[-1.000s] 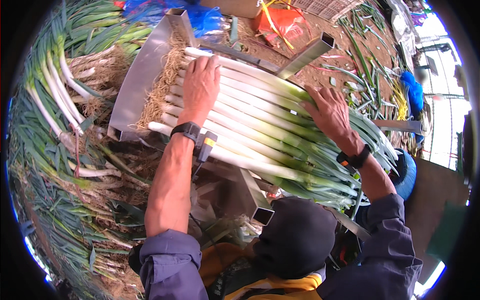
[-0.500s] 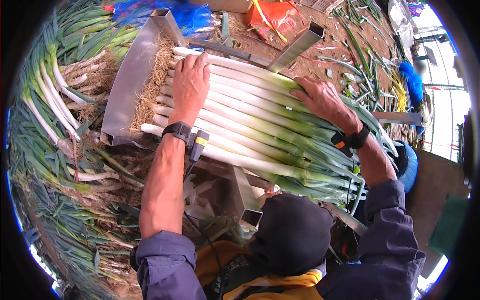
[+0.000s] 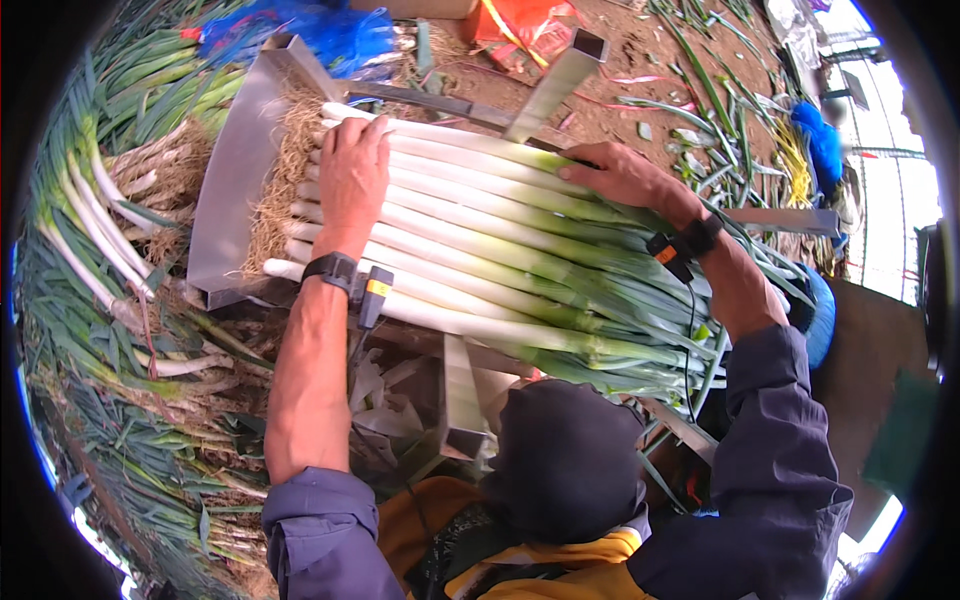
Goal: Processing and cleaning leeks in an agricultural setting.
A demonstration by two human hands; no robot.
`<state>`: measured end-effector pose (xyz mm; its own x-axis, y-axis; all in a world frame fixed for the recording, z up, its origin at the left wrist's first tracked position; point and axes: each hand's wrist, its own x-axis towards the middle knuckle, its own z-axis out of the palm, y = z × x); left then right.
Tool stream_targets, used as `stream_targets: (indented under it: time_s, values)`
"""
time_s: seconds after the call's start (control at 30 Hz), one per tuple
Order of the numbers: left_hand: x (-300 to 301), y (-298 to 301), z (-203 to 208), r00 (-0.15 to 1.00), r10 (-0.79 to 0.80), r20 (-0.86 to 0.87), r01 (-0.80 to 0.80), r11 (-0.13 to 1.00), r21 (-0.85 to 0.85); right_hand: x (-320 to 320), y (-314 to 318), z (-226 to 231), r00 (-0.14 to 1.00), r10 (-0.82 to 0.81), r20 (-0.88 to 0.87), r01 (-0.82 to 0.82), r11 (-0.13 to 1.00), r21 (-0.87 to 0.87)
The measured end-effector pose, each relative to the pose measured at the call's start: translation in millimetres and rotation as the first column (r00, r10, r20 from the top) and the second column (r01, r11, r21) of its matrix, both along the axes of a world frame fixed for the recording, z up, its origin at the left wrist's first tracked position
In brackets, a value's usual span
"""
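Observation:
A row of long leeks (image 3: 450, 235) lies side by side on a metal rack, white stems to the left and green leaves to the right. Their brown roots (image 3: 283, 185) face a bent metal end plate (image 3: 232, 190). Reaching across the white stems near the roots, my left hand (image 3: 350, 175) has its fingers curled over the far side of the row. Farther right, where white turns green, my right hand (image 3: 620, 172) grips the farthest leek between thumb and fingers. The undersides of both hands' fingers are partly hidden.
Unsorted leeks (image 3: 120, 400) are heaped along the left side. Square metal posts (image 3: 555, 85) rise beyond the row. Blue netting (image 3: 300, 35) and an orange bag (image 3: 520, 25) lie at the back. Loose leaves (image 3: 710, 100) litter the ground at the far right.
The whole view has shifted, so the rack, leeks and hands appear farther left. Both hands keep nearly the same places on the leeks.

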<state>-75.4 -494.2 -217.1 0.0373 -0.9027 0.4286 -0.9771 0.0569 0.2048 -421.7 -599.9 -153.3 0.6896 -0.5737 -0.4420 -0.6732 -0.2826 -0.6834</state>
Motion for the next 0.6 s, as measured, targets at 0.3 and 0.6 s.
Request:
stream_targets:
  time_s: [0.3,0.6]
  values:
    - [3,1,0,0.999,-0.022,0.023,0.022,1.0,-0.007,-44,43,5,0.992,0.116,-0.048,-0.109,0.602,-0.791]
    - [1,1,-2,1.0,0.016,-0.007,-0.016,1.0,0.027,-49,13,9,0.971,0.206,-0.118,-0.235,0.768,-0.596]
